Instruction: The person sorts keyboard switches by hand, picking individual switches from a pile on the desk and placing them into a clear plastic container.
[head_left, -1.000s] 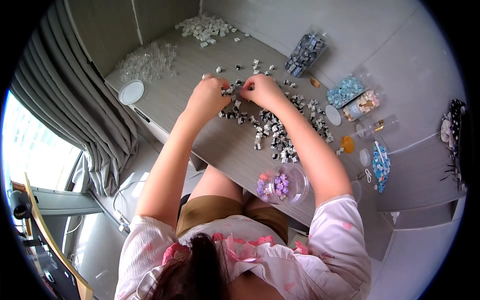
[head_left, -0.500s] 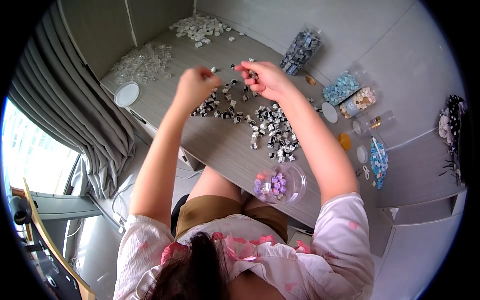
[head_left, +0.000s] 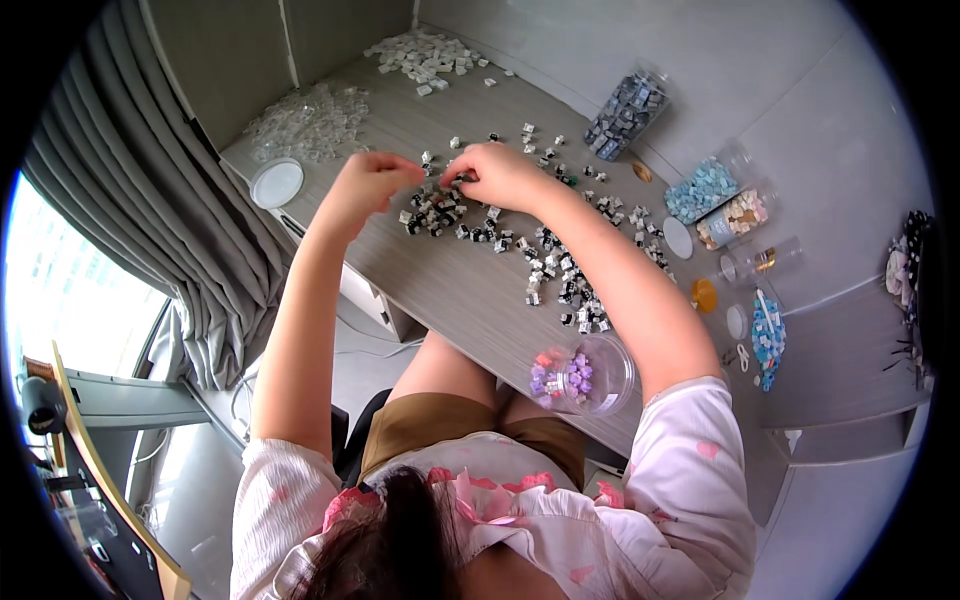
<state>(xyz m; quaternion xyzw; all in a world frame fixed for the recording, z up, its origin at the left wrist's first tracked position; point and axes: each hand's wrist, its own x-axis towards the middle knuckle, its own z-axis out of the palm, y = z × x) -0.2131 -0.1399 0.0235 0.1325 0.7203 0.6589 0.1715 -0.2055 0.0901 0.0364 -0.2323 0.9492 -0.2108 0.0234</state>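
Note:
Small black-and-white pieces that look like keyboard switches lie in a heap (head_left: pixel 436 212) on the desk, between and just below my hands. My left hand (head_left: pixel 365 190) hovers at the heap's left side, its fingers stretched out to the right with nothing visible in them. At the heap's upper right, my right hand (head_left: pixel 497 178) points its curled fingers down and left. Whatever those fingers hold, if anything, is hidden. More loose switches (head_left: pixel 575 290) spread right and toward me, partly under my right forearm.
White keycap-like pieces (head_left: pixel 425 57) and clear plastic pieces (head_left: pixel 310 122) lie at the back left, near a white lid (head_left: pixel 277 184). Jars of grey pieces (head_left: pixel 628 110) and blue pieces (head_left: pixel 702 190) lie right. A clear tub (head_left: pixel 605 375) with purple pieces sits by the front edge.
My right hand, earlier raised with small pieces in its curled fingers, has turned down and moved left to the heap. The left hand's fingers have stretched out. The view has shifted slightly.

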